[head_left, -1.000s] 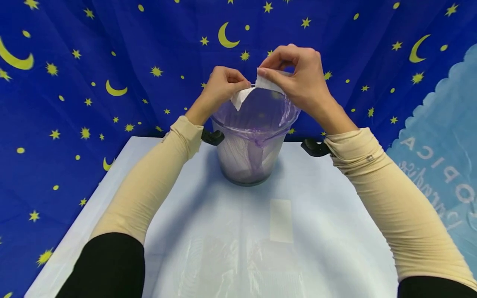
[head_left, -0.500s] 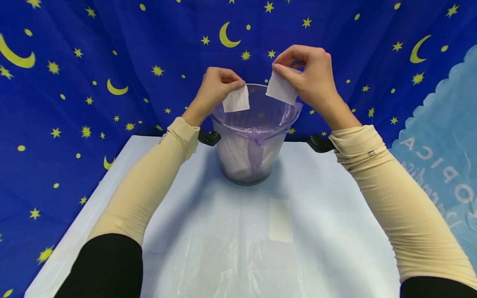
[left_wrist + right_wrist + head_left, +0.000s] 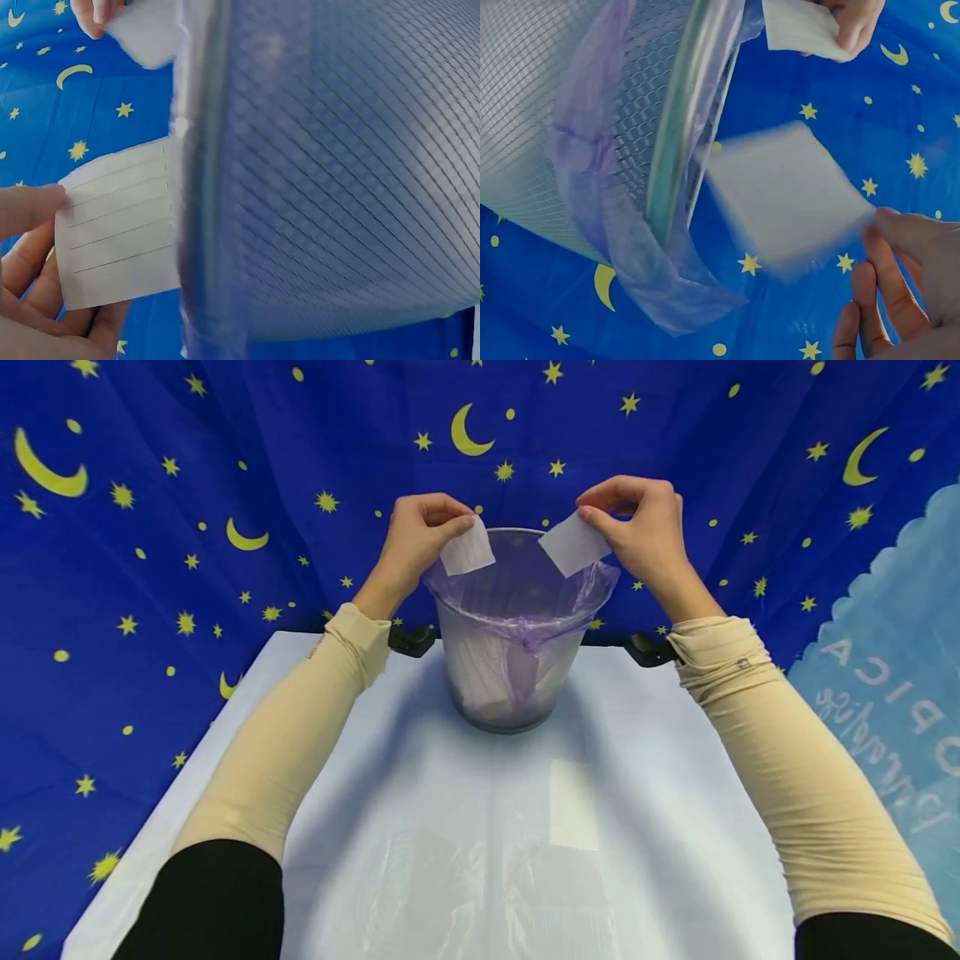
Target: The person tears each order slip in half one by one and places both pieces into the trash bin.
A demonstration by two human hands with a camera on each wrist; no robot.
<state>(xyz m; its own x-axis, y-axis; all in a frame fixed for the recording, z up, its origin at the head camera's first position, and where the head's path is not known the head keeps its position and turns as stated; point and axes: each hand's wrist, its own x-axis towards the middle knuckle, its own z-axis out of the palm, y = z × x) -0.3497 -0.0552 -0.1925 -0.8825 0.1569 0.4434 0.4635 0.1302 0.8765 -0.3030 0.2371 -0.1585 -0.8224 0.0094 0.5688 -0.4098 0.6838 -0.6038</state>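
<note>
In the head view my left hand [image 3: 416, 547] pinches a small piece of white paper [image 3: 468, 548] by its upper corner, over the left rim of a mesh wastebasket [image 3: 510, 672]. Ruled lines show on that piece in the left wrist view. Opposite it, my right hand [image 3: 641, 535] holds another white paper piece [image 3: 574, 545] between thumb and fingertips, above the basket's right rim. The two pieces are apart. A purple plastic bag [image 3: 531, 633] lines the basket, folded over the rim and knotted at the front. White stuff shows dimly through the mesh at the bottom.
The basket stands at the back of a white table [image 3: 465, 827]. A pale rectangular sheet [image 3: 573, 805] lies on the table in front of it. Behind hangs a blue cloth [image 3: 345, 427] with yellow moons and stars. A light blue panel [image 3: 900, 677] with lettering is at the right.
The hands, close together over the basket one second ago, have moved apart, left hand leftward and right hand rightward, each with its paper piece. The right hand has also lowered slightly.
</note>
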